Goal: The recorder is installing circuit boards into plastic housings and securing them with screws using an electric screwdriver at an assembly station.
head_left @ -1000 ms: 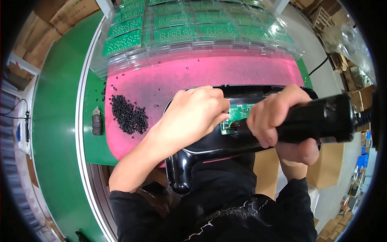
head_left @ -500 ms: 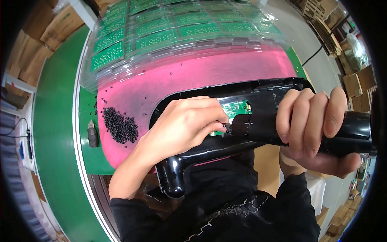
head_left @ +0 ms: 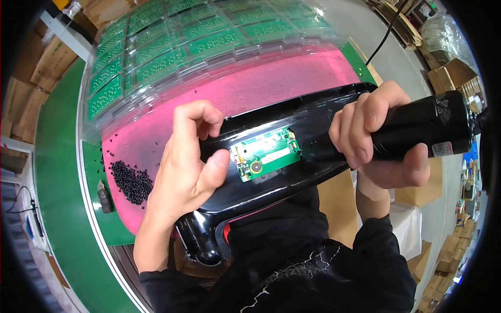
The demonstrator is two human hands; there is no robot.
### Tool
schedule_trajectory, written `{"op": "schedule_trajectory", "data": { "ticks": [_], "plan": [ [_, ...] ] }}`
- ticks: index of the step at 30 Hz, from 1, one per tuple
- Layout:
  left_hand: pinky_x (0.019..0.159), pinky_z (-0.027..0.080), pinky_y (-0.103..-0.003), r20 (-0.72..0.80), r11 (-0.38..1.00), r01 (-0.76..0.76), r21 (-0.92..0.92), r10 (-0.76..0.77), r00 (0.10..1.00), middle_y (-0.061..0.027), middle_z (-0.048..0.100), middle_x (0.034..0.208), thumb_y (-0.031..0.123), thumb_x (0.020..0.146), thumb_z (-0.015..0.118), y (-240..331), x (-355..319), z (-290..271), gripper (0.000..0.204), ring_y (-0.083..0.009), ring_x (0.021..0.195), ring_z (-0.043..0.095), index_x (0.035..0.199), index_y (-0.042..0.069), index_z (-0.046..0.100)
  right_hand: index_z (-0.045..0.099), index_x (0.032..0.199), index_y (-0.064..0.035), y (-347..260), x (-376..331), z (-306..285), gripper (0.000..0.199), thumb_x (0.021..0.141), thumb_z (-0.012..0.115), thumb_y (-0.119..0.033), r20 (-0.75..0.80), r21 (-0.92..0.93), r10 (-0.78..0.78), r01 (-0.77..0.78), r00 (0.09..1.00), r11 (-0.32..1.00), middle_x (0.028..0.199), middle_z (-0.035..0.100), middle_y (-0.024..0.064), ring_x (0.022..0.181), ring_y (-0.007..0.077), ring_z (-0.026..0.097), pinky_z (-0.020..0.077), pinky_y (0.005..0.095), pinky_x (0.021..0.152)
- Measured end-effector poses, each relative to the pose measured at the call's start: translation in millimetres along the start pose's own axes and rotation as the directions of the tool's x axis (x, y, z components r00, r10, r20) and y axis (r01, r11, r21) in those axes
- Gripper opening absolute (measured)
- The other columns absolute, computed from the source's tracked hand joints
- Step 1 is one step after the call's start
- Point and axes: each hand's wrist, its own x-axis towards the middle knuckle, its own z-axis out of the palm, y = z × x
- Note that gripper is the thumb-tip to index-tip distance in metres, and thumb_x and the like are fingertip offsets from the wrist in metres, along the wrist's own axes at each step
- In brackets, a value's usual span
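The green board (head_left: 270, 158) sat inside the black case (head_left: 321, 123). At the board's nine o'clock, the left hand (head_left: 182, 164) had its thumb and fingers spread apart. At three o'clock, the right hand (head_left: 368, 121) had its fingers wrapped around a fat black tool (head_left: 438, 124). Little black bits (head_left: 130, 182) lay on the pink mat (head_left: 255, 83).

No text is readable, tool label (head_left: 442, 149) included

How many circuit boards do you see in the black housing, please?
1: the green board lies inside the housing, left of the black handheld tool, which may hide others.
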Motion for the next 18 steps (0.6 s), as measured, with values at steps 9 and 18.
{"op": "schedule_trajectory", "data": {
  "ticks": [9, 18],
  "plan": [
    [0.077, 0.038, -0.029, -0.109, 0.99, -0.142, -0.005, 0.141, 0.984, -0.0101, 0.037, 0.088, -0.007, 0.087, 0.041, -4.9, 6.0, 6.0, 0.024, -0.0168, 0.079, 0.036, 0.105, 0.004, 0.029, 0.048, 0.093, -0.0057, 10.9, -1.9, -3.8, 0.055, 0.083, 0.065, -0.057, -0.043, -0.017, 0.041, -0.041, 0.998, 0.999, 0.059, 0.052, -0.0018, 0.044, 0.0082, 0.047, 0.0375, 0.0223, 0.044],
    [0.077, 0.046, -0.035, -0.092, 0.958, -0.083, 0.275, 0.112, 0.989, -0.0133, 0.051, 0.09, -0.003, 0.085, 0.062, 3.1, 9.6, 4.5, 0.027, -0.0269, 0.08, 0.054, 0.107, 0.0, 0.045, 0.05, 0.094, -0.0054, 8.0, 3.0, 10.7, 0.056, 0.079, 0.076, -0.053, -0.053, -0.024, 0.195, -0.196, 0.979, 0.98, 0.062, 0.052, -0.0017, 0.047, 0.0077, 0.047, 0.0358, 0.0216, 0.046]
  ]
}}
